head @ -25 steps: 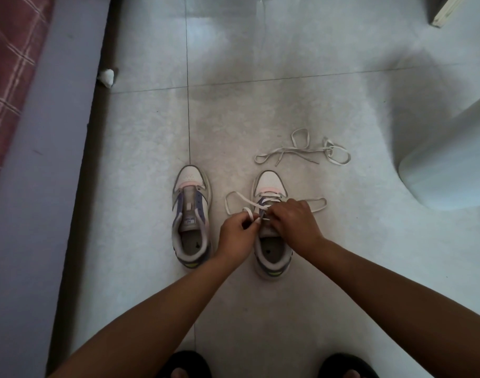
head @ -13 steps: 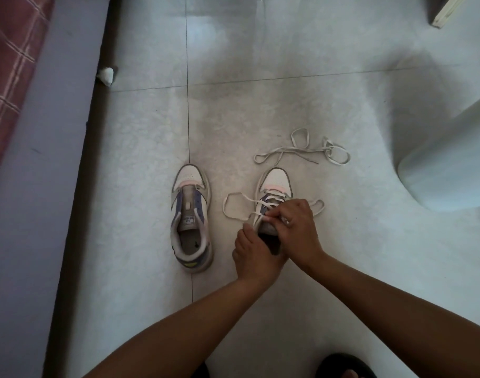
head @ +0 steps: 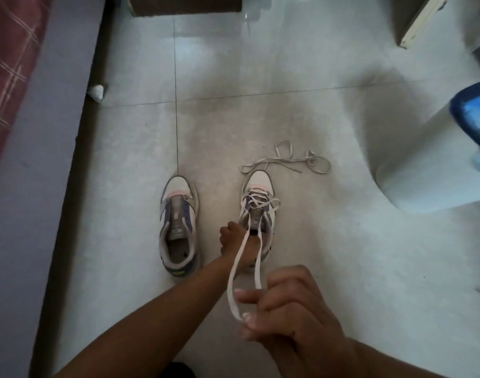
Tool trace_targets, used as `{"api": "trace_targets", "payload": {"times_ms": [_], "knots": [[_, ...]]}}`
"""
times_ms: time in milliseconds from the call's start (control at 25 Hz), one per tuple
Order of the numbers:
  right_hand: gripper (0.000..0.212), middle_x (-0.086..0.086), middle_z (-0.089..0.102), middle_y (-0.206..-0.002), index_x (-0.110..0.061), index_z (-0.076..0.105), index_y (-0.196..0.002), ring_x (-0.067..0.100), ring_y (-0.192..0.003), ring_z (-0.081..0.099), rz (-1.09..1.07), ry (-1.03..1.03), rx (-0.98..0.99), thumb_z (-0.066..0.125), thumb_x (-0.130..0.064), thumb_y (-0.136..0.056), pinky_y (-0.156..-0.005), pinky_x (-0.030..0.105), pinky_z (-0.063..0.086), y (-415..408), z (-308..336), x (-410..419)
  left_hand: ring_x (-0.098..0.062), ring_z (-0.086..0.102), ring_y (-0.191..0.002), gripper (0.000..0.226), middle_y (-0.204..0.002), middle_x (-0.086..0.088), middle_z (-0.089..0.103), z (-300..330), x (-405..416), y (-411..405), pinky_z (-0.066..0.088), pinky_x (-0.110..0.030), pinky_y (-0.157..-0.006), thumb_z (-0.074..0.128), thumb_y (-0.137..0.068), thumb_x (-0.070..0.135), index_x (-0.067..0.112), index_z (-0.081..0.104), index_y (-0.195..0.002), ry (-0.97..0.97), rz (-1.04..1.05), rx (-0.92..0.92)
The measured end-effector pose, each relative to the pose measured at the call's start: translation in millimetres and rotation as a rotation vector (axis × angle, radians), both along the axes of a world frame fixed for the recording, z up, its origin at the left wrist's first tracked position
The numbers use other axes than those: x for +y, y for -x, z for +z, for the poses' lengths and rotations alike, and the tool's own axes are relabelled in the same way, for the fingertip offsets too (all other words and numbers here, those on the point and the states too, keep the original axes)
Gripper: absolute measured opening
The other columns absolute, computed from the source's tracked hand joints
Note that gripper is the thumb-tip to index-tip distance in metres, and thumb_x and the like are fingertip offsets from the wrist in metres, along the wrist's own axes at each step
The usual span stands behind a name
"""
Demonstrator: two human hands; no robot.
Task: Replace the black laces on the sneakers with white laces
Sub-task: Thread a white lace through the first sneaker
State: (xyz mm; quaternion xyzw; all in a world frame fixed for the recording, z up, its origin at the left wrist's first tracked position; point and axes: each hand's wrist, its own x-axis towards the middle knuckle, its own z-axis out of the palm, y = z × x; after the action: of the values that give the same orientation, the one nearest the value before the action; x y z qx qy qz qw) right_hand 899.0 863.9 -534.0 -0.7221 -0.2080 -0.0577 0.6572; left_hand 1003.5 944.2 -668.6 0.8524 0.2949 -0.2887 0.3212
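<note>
- Pinching both lace [head: 237, 271] ends, the right hand [head: 290, 317] holds them up toward the camera; the strands run straight back to the right shoe [head: 256, 205]
- left hand [head: 233, 241] grips that shoe's collar, nearer it
- spare lace [head: 288, 162] lies on the floor [head: 315, 268] beyond the toe; left shoe [head: 177, 225] unlaced

Two sneakers stand side by side on the floor [head: 301, 241], toes pointing away from the person. The left sneaker [head: 178, 227] is apart from the right sneaker [head: 258, 214], with a strip of floor between them. A loose lace [head: 286, 160] lies on the floor just beyond the right sneaker's toe, trailing off to the right. The left hand [head: 240, 245] rests at the right sneaker's opening. The right hand [head: 282, 309] is nearer the person, holding both ends of the threaded lace [head: 237, 263] that run back from that sneaker. A bed [head: 28, 132] runs along the left side.
</note>
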Motion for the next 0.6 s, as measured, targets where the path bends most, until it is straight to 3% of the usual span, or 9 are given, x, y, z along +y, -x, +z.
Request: {"api": "trace_targets", "payload": {"times_ms": [40, 120, 200, 240, 320, 400, 480, 560, 600], "knots": [[0.003, -0.003, 0.063, -0.084, -0.01, 0.059, -0.087, 0.013, -0.076, 0.067, -0.073, 0.057, -0.116, 0.063, -0.011, -0.087, -0.079, 0.021, 0.05, -2, 3, -1, -0.037, 0.045, -0.118, 0.044, -0.128, -0.021, 0.047, 10, 7, -1, 0.039, -0.039, -0.096, 0.047, -0.094, 0.032, 0.002, 0.047, -0.126, 0.095, 0.06, -0.017], [0.007, -0.002, 0.064, -0.088, -0.015, 0.059, -0.089, 0.011, -0.084, 0.066, -0.051, 0.14, -0.215, 0.065, -0.012, -0.085, -0.08, 0.023, 0.048, -9, 2, -12, -0.041, 0.058, -0.098, 0.044, -0.107, -0.028, 0.059, 31, 22, 1, 0.047, -0.043, -0.083, 0.038, -0.097, 0.032, -0.006, 0.051, -0.115, 0.539, 0.381, -0.032], [0.01, -0.004, 0.063, -0.095, -0.02, 0.061, -0.093, 0.005, -0.098, 0.058, 0.025, 0.314, -0.289, 0.051, -0.017, -0.095, -0.092, 0.017, 0.044, -7, -5, -19, -0.035, 0.065, -0.07, 0.059, -0.082, -0.027, 0.064, 65, 31, 9, 0.052, -0.04, -0.067, 0.031, -0.097, 0.044, -0.011, 0.052, -0.102, 1.014, 0.548, 0.238], [0.025, -0.004, 0.065, -0.098, -0.023, 0.064, -0.095, 0.001, -0.104, 0.053, 0.076, 0.404, -0.303, 0.039, -0.024, -0.1, -0.1, 0.012, 0.036, -1, -12, -21, -0.029, 0.065, -0.06, 0.06, -0.076, -0.022, 0.064, 78, 34, 12, 0.053, -0.035, -0.058, 0.031, -0.097, 0.046, -0.01, 0.054, -0.099, 1.124, 0.516, 0.336], [0.039, 0.0, 0.066, -0.108, -0.02, 0.067, -0.105, 0.006, -0.112, 0.052, 0.132, 0.499, -0.269, 0.03, -0.033, -0.101, -0.107, 0.017, 0.031, 3, -25, -26, -0.012, 0.049, -0.038, 0.034, -0.061, -0.007, 0.055, 98, 36, 15, 0.04, -0.02, -0.038, 0.038, -0.097, 0.029, 0.0, 0.055, -0.093, 1.181, 0.423, 0.306], [0.033, 0.002, 0.061, -0.121, -0.018, 0.058, -0.121, 0.012, -0.115, 0.054, -0.124, 0.314, 0.065, 0.039, -0.033, -0.098, -0.103, 0.023, 0.037, -15, -37, -31, -0.008, 0.034, -0.032, 0.023, -0.051, -0.001, 0.042, 109, 38, 21, 0.027, -0.013, -0.035, 0.038, -0.097, 0.017, 0.006, 0.054, -0.085, 1.049, 0.34, 0.16], [0.028, 0.008, 0.062, -0.12, -0.019, 0.055, -0.119, 0.012, -0.105, 0.059, -0.409, 0.061, 0.785, 0.041, -0.033, -0.099, -0.095, 0.028, 0.044, -40, -46, -29, -0.011, 0.035, -0.033, 0.027, -0.047, -0.002, 0.041, 114, 37, 40, 0.028, -0.016, -0.038, 0.036, -0.099, 0.017, 0.008, 0.051, -0.078, 0.873, 0.08, 0.063], [0.035, 0.017, 0.068, -0.094, -0.007, 0.057, -0.103, 0.019, -0.076, 0.064, -0.287, -0.244, 1.379, 0.037, -0.036, -0.1, -0.071, 0.032, 0.05, -59, -66, -25, -0.011, 0.044, -0.037, 0.028, -0.053, -0.004, 0.052, 111, 37, 60, 0.036, -0.021, -0.042, 0.036, -0.1, 0.021, 0.014, 0.05, -0.076, 0.703, -0.351, 0.088], [0.039, 0.016, 0.067, -0.083, -0.003, 0.058, -0.097, 0.02, -0.068, 0.064, -0.206, -0.359, 1.503, 0.037, -0.036, -0.1, -0.064, 0.032, 0.052, -67, -73, -23, -0.013, 0.052, -0.044, 0.027, -0.063, -0.008, 0.061, 110, 40, 65, 0.04, -0.023, -0.048, 0.037, -0.1, 0.025, 0.016, 0.052, -0.079, 0.605, -0.599, 0.152]]}}
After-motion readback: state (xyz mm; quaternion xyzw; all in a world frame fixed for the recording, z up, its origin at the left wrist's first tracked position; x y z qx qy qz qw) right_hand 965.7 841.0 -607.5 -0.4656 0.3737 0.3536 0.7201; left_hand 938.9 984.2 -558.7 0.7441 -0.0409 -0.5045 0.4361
